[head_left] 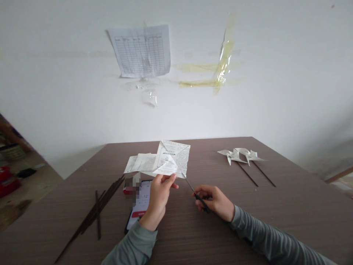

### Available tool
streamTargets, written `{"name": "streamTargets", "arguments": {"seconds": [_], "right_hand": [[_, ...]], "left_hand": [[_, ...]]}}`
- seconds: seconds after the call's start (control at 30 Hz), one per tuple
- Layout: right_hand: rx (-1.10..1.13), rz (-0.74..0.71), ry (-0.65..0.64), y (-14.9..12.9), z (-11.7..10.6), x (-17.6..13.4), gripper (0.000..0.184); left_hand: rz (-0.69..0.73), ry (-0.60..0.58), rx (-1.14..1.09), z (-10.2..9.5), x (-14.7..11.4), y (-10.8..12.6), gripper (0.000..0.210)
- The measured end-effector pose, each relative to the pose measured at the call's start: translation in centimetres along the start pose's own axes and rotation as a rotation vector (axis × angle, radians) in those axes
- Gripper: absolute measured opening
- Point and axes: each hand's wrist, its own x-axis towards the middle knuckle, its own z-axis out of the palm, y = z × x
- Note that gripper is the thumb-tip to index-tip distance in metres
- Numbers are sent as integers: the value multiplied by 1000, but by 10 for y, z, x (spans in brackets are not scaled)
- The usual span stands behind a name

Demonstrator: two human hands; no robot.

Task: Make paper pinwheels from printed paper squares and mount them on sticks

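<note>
On the tabletop (275,224), loose sticks (107,197) lie left of the phone (142,203), two finished-looking pinwheels (233,156) well right. Beyond it, the left hand (160,193) pinches a paper square (171,158); the right hand (216,201) grips scissors (198,198) at its corner, cutting apparently unfinished.

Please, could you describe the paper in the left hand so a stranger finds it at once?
Find the brown table by the wall. Toward its far edge the left hand holds the paper, scissors at one corner. Unlike the sheets on its left, it is raised and has diagonal lines running from its corners.
</note>
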Motion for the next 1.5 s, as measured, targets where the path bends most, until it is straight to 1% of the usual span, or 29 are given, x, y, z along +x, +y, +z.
{"name": "streamTargets", "arguments": {"seconds": [0.1,0.2,0.43,0.8,1.27,1.5], "right_hand": [[4,8,2,-1,1,0,53],[6,8,-1,-2,1,0,53],[7,0,7,0,2,2,54],[5,-30,11,4,1,2,52],[-3,-37,15,5,1,3,45],[-6,-25,8,4,1,4,46]], "left_hand": [[3,-4,-3,0,1,-1,52],[10,-5,-7,0,1,-1,54],[17,1,-9,0,3,-3,51],[8,-44,10,-1,2,-1,54],[0,-36,-2,-1,2,-2,53],[-18,-30,10,0,3,-1,49]]}}
